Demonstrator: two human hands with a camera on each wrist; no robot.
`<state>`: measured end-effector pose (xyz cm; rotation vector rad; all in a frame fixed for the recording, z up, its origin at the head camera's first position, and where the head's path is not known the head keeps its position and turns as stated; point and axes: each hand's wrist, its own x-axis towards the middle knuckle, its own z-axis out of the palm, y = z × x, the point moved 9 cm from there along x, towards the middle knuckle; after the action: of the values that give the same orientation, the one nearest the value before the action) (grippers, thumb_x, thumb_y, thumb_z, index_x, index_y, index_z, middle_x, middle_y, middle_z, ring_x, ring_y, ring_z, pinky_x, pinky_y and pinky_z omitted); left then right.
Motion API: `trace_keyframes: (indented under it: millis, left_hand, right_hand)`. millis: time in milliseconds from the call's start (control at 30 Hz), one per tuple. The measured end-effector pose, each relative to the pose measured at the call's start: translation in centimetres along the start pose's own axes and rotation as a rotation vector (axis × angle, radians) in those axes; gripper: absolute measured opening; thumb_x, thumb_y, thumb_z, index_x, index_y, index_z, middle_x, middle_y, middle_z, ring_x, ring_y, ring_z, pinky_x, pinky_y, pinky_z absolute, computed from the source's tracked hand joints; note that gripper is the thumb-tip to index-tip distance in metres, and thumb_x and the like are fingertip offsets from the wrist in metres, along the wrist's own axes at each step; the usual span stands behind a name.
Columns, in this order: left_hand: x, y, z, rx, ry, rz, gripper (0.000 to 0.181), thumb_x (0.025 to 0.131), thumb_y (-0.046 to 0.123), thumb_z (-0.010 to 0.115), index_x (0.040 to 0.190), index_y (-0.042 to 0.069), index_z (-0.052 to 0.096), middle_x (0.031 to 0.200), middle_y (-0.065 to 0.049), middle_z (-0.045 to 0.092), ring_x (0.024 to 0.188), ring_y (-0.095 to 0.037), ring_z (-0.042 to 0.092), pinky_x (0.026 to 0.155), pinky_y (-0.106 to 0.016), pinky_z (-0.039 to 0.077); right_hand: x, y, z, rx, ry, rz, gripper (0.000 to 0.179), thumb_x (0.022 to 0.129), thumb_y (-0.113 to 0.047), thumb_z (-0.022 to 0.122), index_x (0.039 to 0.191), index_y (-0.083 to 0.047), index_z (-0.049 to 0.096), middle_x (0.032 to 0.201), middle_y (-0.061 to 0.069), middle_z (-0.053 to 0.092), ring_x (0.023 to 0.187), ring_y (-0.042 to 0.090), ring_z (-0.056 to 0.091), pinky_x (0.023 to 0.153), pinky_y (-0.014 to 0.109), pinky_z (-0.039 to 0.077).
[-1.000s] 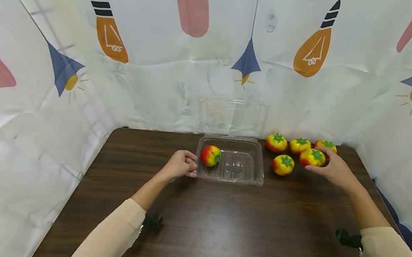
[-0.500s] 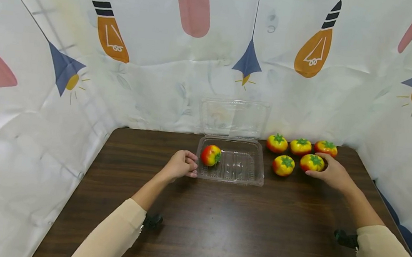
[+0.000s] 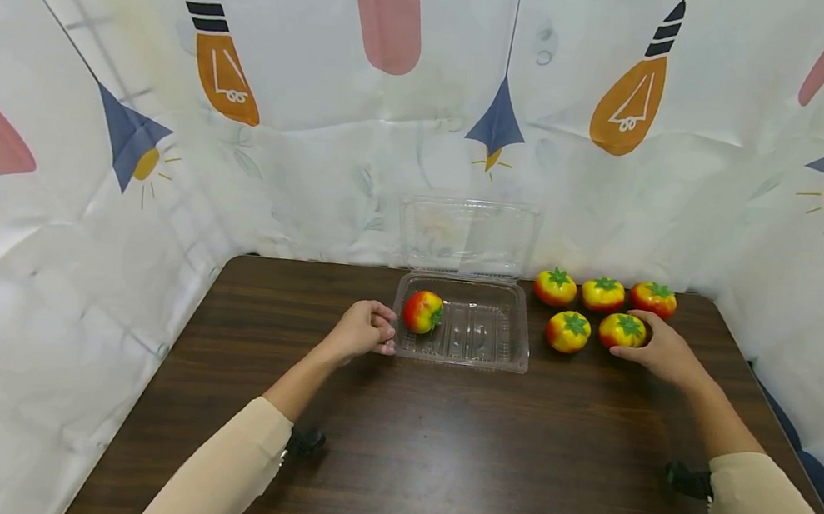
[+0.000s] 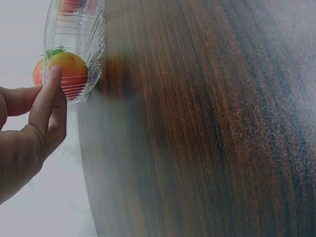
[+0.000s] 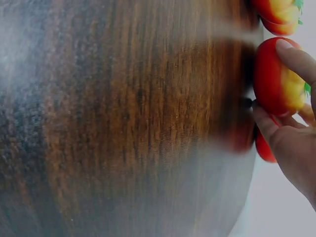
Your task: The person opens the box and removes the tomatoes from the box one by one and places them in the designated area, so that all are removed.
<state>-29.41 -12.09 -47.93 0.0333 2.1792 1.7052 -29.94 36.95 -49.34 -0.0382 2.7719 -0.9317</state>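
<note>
My left hand (image 3: pixel 365 327) pinches the left rim of a clear plastic clamshell container (image 3: pixel 477 358), whose lid (image 3: pixel 469 234) stands raised behind it. One red-and-yellow tomato (image 3: pixel 422 312) lies tipped on its side in the container's left part; the left wrist view shows this tomato (image 4: pixel 74 74) through the clear wall. At the right, my right hand (image 3: pixel 662 350) holds another tomato (image 3: pixel 619 331) between thumb and fingers, low at the tabletop. The right wrist view has the thumb laid on this tomato (image 5: pixel 269 79) and the fingers under its other side.
Close around the held tomato stand a front tomato (image 3: pixel 567 332), a back left tomato (image 3: pixel 555 287), a back middle tomato (image 3: pixel 602 294) and a back right tomato (image 3: pixel 653 298). A printed white curtain (image 3: pixel 300 178) hangs directly behind the dark wooden table (image 3: pixel 408 441).
My right hand has lowered the held tomato toward the table, in front of the back row. The left hand has kept its grip on the container.
</note>
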Motion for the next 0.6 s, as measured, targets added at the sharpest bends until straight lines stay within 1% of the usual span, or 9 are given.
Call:
trace_keyframes:
  millis: [133, 367, 467, 600]
  left_hand:
    - [-0.01, 0.01, 0.05, -0.001, 0.001, -0.007, 0.028, 0.098, -0.013, 0.058, 0.125, -0.016, 0.054, 0.095, -0.024, 0.063, 0.068, -0.014, 0.067, 0.067, -0.029, 0.066]
    - [0.0, -0.04, 0.13, 0.002, -0.001, -0.011, 0.028, 0.098, -0.013, 0.058, 0.125, -0.016, 0.053, 0.095, -0.023, 0.062, 0.068, -0.015, 0.067, 0.067, -0.03, 0.067]
    - [-0.01, 0.01, 0.12, 0.004, -0.001, -0.009, 0.028, 0.098, -0.013, 0.058, 0.125, -0.016, 0.053, 0.093, -0.021, 0.062, 0.068, -0.015, 0.067, 0.068, -0.03, 0.067]
    - [-0.03, 0.02, 0.11, 0.004, 0.004, -0.011, 0.029, 0.097, -0.014, 0.058, 0.125, -0.016, 0.053, 0.09, -0.015, 0.061, 0.069, -0.015, 0.067, 0.067, -0.029, 0.067]
  right_hand:
    - [-0.12, -0.06, 0.11, 0.006, 0.001, -0.013, 0.1, 0.092, -0.049, 0.076, 0.155, 0.008, 0.024, 0.151, 0.045, 0.03, 0.134, 0.062, 0.036, 0.109, 0.079, 0.032]
    - [-0.3, -0.2, 0.26, 0.028, 0.016, -0.03, 0.097, 0.093, -0.046, 0.076, 0.154, 0.008, 0.023, 0.149, 0.044, 0.032, 0.131, 0.059, 0.039, 0.109, 0.077, 0.033]
    - [-0.31, -0.19, 0.42, 0.053, 0.014, -0.029, 0.098, 0.093, -0.046, 0.076, 0.155, 0.008, 0.021, 0.15, 0.044, 0.03, 0.132, 0.058, 0.038, 0.111, 0.078, 0.031]
    - [-0.36, -0.1, 0.62, 0.076, 0.006, -0.014, 0.101, 0.093, -0.047, 0.076, 0.156, 0.007, 0.018, 0.152, 0.044, 0.027, 0.133, 0.057, 0.037, 0.112, 0.078, 0.03]
